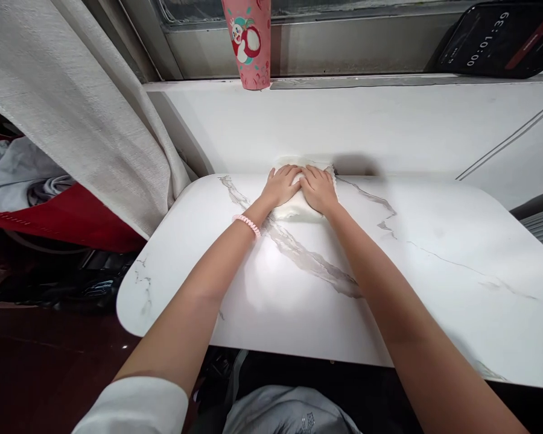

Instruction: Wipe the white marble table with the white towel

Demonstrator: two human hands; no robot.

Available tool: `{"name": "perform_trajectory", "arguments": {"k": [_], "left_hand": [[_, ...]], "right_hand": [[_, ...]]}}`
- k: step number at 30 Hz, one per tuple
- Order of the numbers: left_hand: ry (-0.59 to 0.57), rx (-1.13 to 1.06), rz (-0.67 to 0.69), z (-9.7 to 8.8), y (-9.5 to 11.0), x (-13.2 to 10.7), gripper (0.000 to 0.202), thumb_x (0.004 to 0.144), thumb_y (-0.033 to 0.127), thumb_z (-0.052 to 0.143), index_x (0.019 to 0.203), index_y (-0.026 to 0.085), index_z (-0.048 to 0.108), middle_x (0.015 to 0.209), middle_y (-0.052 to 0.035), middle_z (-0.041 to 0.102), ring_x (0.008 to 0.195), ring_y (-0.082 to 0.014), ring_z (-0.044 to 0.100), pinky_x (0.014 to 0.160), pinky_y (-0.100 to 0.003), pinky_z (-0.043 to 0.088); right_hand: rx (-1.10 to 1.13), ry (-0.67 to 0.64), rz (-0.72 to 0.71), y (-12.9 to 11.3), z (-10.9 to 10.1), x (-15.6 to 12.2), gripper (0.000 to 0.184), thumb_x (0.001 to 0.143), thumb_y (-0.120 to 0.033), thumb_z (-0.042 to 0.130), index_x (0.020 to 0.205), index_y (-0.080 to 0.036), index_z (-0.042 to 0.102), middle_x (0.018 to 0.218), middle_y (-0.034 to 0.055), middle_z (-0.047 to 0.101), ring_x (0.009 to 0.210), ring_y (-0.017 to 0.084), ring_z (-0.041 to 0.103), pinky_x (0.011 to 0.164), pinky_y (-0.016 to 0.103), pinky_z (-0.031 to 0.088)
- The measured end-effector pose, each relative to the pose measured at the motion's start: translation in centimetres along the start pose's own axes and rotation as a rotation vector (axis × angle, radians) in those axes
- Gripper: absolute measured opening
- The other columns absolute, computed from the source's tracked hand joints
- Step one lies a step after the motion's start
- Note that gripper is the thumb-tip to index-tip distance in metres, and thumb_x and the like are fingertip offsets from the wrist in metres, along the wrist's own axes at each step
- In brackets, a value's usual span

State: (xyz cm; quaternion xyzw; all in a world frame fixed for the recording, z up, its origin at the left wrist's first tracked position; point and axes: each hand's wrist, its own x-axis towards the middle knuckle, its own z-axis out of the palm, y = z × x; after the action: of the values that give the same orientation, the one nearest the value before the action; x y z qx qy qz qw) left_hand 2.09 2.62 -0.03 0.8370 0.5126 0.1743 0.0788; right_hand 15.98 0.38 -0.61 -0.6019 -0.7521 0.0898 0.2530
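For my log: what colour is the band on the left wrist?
Pink; the coiled band sits behind the left hand, clearest in the head view.

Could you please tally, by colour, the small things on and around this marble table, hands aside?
Pink: 2, cup and wristband
White: 1, folded cloth under the left hand and right hand
Black: 1, phone
Total: 4

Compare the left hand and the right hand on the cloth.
The left hand has a pink band at its wrist; the right hand has a bare wrist. The left hand's fingers angle toward the right, the right hand's toward the left. Both lie flat, palm down, side by side on the white cloth.
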Motion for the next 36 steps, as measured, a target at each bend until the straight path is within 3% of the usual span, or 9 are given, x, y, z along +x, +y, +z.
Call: {"name": "perform_trajectory", "arguments": {"k": [6, 12, 19, 29, 36], "left_hand": [[0.002, 0.046, -0.032, -0.1, 1.1, -1.7, 0.046, 0.100, 0.037, 0.030, 0.142, 0.024, 0.042, 0.155, -0.0032, 0.038, 0.145, -0.0198, 0.028, 0.120, -0.048, 0.014], [-0.016, 0.065, -0.038, -0.1, 2.9, -4.7, 0.048, 0.100, 0.037, 0.029, 0.145, 0.023, 0.039, 0.156, -0.0031, 0.035, 0.146, -0.0196, 0.026, 0.121, -0.048, 0.013], [-0.042, 0.089, -0.048, -0.8, 6.1, -10.4, 0.050, 0.100, 0.034, 0.026, 0.146, 0.020, 0.037, 0.157, -0.0046, 0.033, 0.147, -0.0208, 0.024, 0.121, -0.050, 0.011], [-0.089, 0.118, -0.066, -1.4, 12.8, -20.2, 0.052, 0.099, 0.029, 0.026, 0.148, 0.013, 0.033, 0.159, -0.0108, 0.027, 0.149, -0.0246, 0.019, 0.120, -0.056, 0.010], [-0.096, 0.114, -0.036, -1.2, 15.7, -23.1, 0.053, 0.099, 0.030, 0.024, 0.148, 0.013, 0.033, 0.159, -0.0110, 0.028, 0.148, -0.0251, 0.019, 0.120, -0.057, 0.011]], "right_hand": [[0.005, 0.020, -0.018, -0.2, -0.2, -1.4, 0.049, 0.098, -0.028, 0.027, 0.140, -0.015, 0.048, 0.150, 0.0083, 0.044, 0.140, 0.023, 0.034, 0.120, 0.048, 0.016], [-0.041, -0.014, -0.033, -0.8, -1.1, -4.8, 0.051, 0.098, -0.030, 0.025, 0.142, -0.015, 0.046, 0.153, 0.0093, 0.040, 0.143, 0.024, 0.031, 0.120, 0.050, 0.017], [-0.055, -0.018, -0.074, -2.2, -2.2, -10.6, 0.051, 0.097, -0.030, 0.026, 0.142, -0.013, 0.046, 0.153, 0.0110, 0.040, 0.143, 0.026, 0.032, 0.120, 0.050, 0.018], [-0.092, -0.074, -0.136, -3.6, -5.1, -21.2, 0.054, 0.098, -0.035, 0.024, 0.144, -0.013, 0.043, 0.154, 0.0104, 0.037, 0.144, 0.024, 0.030, 0.120, 0.049, 0.019], [-0.118, -0.064, -0.132, -3.3, -6.4, -25.3, 0.056, 0.098, -0.037, 0.023, 0.145, -0.013, 0.042, 0.154, 0.0107, 0.037, 0.144, 0.024, 0.031, 0.120, 0.048, 0.019]]}}
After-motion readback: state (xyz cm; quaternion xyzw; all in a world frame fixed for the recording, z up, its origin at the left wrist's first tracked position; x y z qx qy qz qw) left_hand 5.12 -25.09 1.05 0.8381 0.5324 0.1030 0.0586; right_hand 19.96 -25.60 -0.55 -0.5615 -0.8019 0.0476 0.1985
